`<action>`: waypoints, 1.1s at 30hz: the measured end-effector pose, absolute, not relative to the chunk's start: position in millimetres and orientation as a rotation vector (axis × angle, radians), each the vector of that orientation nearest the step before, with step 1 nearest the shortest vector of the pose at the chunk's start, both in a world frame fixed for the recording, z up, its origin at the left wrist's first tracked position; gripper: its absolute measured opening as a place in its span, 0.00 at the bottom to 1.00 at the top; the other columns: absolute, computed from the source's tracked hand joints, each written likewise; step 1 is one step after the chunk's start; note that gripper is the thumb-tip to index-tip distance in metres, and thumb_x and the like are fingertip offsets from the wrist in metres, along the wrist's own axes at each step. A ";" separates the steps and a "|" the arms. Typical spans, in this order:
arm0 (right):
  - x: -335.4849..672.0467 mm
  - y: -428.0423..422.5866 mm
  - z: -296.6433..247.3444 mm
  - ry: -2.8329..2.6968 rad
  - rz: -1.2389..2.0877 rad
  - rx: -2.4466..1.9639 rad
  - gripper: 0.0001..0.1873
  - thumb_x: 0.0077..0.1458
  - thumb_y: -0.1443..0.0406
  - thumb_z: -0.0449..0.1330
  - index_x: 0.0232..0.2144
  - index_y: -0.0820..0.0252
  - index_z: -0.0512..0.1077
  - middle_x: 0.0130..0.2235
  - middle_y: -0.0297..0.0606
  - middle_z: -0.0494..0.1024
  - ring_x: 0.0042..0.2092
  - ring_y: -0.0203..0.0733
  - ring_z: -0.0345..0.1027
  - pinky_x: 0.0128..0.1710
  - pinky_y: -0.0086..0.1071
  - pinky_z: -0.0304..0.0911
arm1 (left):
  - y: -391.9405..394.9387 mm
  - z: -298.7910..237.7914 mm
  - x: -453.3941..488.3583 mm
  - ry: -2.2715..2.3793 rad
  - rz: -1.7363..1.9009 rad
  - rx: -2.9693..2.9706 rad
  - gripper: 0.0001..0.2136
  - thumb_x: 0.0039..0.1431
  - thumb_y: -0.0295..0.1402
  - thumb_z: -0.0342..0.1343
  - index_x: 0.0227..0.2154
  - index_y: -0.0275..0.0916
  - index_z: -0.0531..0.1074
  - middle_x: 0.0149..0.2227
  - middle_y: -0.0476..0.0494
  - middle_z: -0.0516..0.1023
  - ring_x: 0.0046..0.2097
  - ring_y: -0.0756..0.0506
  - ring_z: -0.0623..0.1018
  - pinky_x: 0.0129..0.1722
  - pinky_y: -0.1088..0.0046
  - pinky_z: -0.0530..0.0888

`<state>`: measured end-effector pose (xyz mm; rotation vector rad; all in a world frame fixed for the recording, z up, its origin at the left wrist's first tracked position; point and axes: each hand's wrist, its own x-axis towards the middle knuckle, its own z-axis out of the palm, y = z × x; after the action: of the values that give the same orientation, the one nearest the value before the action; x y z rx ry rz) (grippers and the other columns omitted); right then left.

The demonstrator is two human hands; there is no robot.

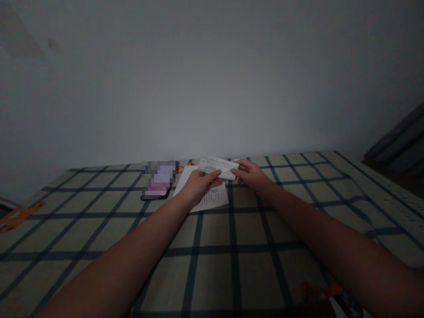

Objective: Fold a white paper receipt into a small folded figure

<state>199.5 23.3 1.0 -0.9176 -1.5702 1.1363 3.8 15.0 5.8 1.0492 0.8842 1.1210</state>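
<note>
A small folded white paper slip (pixel 217 166) with printed lines is held just above the checked cloth, near the far wall. My left hand (pixel 198 185) pinches its left end, fingers closed on it. My right hand (pixel 251 173) grips its right end, fingers closed too. Under the hands lies a larger white printed sheet (pixel 213 198), flat on the cloth and partly hidden by my left hand.
A dark phone (pixel 159 180) with a lit screen lies left of the sheet. The surface is a pale cloth (pixel 232 247) with dark grid lines, ending at a grey wall (pixel 212 79). An orange object (pixel 18 216) sits at the left edge, dark furniture (pixel 400 145) at right.
</note>
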 end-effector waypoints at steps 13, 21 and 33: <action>199.4 19.4 5.5 -1.649 1.117 -0.971 0.15 0.49 0.58 0.63 0.34 0.64 0.73 0.32 0.38 0.76 0.30 0.35 0.68 0.29 0.29 0.63 | 11.7 6.7 3.4 0.825 1.125 1.100 0.17 0.47 0.31 0.68 0.41 0.34 0.78 0.46 0.36 0.80 0.40 0.45 0.81 0.39 0.71 0.78; 199.7 16.9 8.1 -1.688 0.984 -1.057 0.16 0.52 0.54 0.61 0.29 0.63 0.70 0.26 0.36 0.74 0.28 0.35 0.66 0.27 0.29 0.60 | 15.8 0.7 0.7 0.801 1.139 1.127 0.18 0.49 0.32 0.67 0.44 0.36 0.77 0.49 0.36 0.79 0.42 0.45 0.81 0.40 0.71 0.79; 200.5 15.9 11.3 -1.762 0.888 -1.083 0.15 0.53 0.56 0.60 0.25 0.62 0.68 0.24 0.34 0.70 0.26 0.33 0.62 0.26 0.29 0.56 | 12.3 6.6 4.6 0.834 1.145 1.096 0.15 0.47 0.29 0.68 0.40 0.35 0.78 0.48 0.36 0.80 0.43 0.44 0.81 0.39 0.73 0.78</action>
<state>200.5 15.9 11.3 -1.0826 -1.7617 0.8885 4.6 12.3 6.6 1.0961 0.8340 1.1446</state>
